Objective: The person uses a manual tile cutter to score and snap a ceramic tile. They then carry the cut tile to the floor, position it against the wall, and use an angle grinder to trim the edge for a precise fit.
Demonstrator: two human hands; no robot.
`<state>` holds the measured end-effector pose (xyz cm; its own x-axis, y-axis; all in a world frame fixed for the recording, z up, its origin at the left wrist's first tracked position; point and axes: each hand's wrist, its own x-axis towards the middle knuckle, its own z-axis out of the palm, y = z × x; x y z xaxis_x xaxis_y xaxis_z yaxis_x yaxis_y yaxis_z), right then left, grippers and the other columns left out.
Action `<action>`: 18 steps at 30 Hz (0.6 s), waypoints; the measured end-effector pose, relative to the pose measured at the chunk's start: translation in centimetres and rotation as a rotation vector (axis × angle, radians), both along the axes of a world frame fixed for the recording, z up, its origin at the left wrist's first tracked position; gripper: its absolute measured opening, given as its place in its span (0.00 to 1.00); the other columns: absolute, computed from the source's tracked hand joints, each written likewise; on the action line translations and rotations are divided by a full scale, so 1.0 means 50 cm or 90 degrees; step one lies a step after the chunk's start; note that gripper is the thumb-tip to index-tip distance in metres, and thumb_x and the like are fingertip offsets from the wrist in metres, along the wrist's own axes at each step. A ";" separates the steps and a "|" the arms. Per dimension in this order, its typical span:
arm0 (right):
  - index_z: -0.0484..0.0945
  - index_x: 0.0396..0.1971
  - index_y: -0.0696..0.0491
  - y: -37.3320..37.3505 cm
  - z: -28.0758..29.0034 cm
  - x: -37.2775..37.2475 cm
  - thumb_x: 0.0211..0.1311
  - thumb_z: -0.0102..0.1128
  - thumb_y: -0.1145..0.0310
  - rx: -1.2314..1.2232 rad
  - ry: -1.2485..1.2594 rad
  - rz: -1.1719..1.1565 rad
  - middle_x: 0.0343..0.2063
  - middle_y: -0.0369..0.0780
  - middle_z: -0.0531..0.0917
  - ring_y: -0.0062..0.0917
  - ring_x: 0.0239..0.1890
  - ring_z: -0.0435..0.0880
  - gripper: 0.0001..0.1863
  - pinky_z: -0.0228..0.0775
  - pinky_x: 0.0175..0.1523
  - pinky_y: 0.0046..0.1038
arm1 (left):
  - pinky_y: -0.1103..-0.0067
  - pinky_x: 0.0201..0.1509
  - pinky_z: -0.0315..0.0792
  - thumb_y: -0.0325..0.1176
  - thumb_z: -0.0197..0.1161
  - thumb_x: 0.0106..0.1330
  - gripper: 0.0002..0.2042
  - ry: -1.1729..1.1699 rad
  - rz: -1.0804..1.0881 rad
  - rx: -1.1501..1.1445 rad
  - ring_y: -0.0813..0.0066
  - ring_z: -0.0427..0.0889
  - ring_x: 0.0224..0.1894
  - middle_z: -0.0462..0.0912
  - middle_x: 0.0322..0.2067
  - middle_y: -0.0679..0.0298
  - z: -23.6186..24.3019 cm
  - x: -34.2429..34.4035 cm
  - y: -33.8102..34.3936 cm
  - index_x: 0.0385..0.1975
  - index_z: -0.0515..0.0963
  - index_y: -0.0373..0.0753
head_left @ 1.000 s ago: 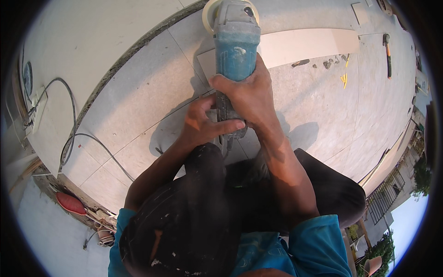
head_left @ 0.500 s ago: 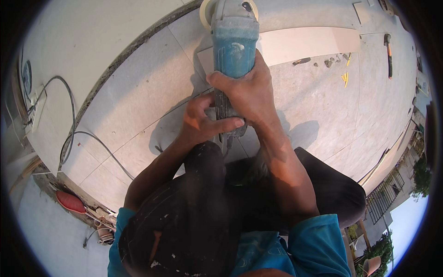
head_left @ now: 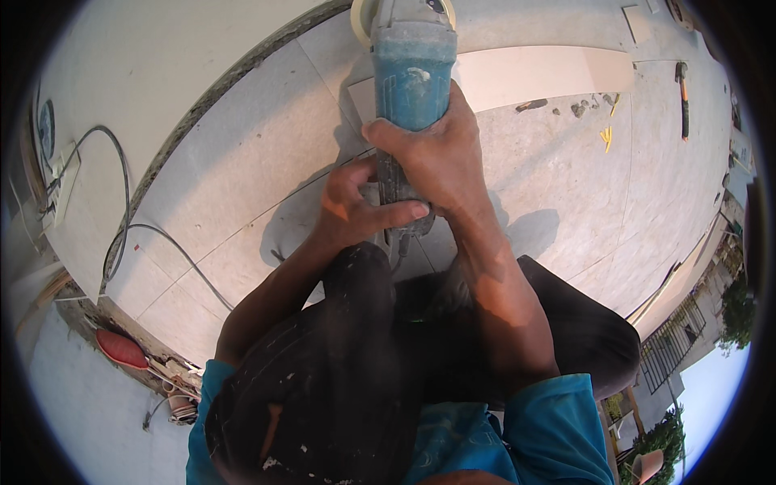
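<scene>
Between my hands is a dusty angle grinder (head_left: 415,69) with a blue-green body, a grey head and a black rear handle. Its head points away from me, and the pale disc (head_left: 361,23) shows at the top edge. My right hand (head_left: 440,158) is wrapped round the body from the right, thumb across the top. Lower down, my left hand (head_left: 356,202) grips the rear handle, its thumb lying over the top and its fingers partly hidden underneath. The power cord leaves the handle's end toward my lap.
Past the grinder lies a long pale tile strip (head_left: 541,74) on the tiled floor (head_left: 566,202). Stone chips (head_left: 579,109) and yellow tile spacers (head_left: 606,137) are beside it. A hammer (head_left: 684,101) lies far right. A black cable (head_left: 128,194) loops at left, near a red trowel-shaped thing (head_left: 122,348).
Almost nothing differs. The view has shifted very slightly, and both hands keep the same hold on the grinder.
</scene>
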<state>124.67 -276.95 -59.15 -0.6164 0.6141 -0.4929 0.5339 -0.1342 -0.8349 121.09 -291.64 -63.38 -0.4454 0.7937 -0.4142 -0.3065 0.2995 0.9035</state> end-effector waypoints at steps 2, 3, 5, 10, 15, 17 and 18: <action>0.74 0.45 0.63 0.000 0.002 -0.001 0.43 0.72 0.67 -0.001 -0.003 -0.001 0.34 0.41 0.82 0.25 0.35 0.82 0.29 0.76 0.40 0.27 | 0.76 0.44 0.76 0.45 0.78 0.48 0.25 -0.005 -0.001 -0.005 0.73 0.84 0.37 0.86 0.33 0.61 0.006 -0.003 0.002 0.38 0.81 0.32; 0.74 0.45 0.63 0.000 0.005 -0.002 0.43 0.72 0.67 0.000 -0.009 0.002 0.34 0.41 0.82 0.25 0.35 0.82 0.29 0.76 0.40 0.27 | 0.76 0.44 0.76 0.45 0.78 0.48 0.24 -0.009 -0.005 -0.007 0.73 0.84 0.37 0.86 0.33 0.61 0.005 -0.003 0.001 0.38 0.81 0.32; 0.74 0.45 0.63 0.001 0.007 -0.003 0.42 0.72 0.67 0.001 -0.015 0.007 0.34 0.41 0.82 0.25 0.35 0.82 0.29 0.75 0.40 0.27 | 0.76 0.45 0.76 0.45 0.78 0.48 0.24 -0.015 -0.013 -0.009 0.73 0.85 0.38 0.86 0.34 0.61 0.004 -0.005 -0.001 0.38 0.81 0.32; 0.74 0.45 0.64 -0.002 0.003 -0.004 0.42 0.73 0.67 -0.005 -0.007 0.005 0.34 0.41 0.82 0.25 0.35 0.82 0.29 0.75 0.40 0.27 | 0.77 0.45 0.76 0.45 0.78 0.47 0.24 -0.025 -0.001 -0.014 0.73 0.85 0.37 0.86 0.33 0.61 0.009 -0.005 0.000 0.37 0.81 0.32; 0.74 0.45 0.64 -0.005 -0.002 -0.004 0.43 0.72 0.67 -0.003 0.001 0.003 0.34 0.41 0.82 0.25 0.35 0.82 0.29 0.75 0.40 0.26 | 0.77 0.45 0.76 0.44 0.79 0.47 0.23 -0.031 0.005 -0.011 0.74 0.85 0.37 0.86 0.33 0.61 0.006 -0.005 -0.003 0.36 0.81 0.32; 0.74 0.45 0.64 -0.005 -0.001 -0.004 0.43 0.72 0.67 -0.001 -0.001 0.004 0.34 0.41 0.82 0.25 0.35 0.82 0.29 0.75 0.40 0.26 | 0.77 0.44 0.76 0.43 0.79 0.47 0.23 -0.025 0.001 -0.015 0.74 0.85 0.37 0.86 0.33 0.61 0.006 -0.006 -0.003 0.36 0.81 0.32; 0.74 0.45 0.64 -0.005 -0.001 -0.004 0.43 0.72 0.67 0.002 -0.004 0.007 0.34 0.41 0.82 0.25 0.35 0.82 0.29 0.75 0.40 0.27 | 0.77 0.44 0.76 0.43 0.79 0.47 0.23 -0.026 0.003 -0.010 0.74 0.85 0.36 0.86 0.32 0.61 0.005 -0.006 -0.003 0.36 0.81 0.32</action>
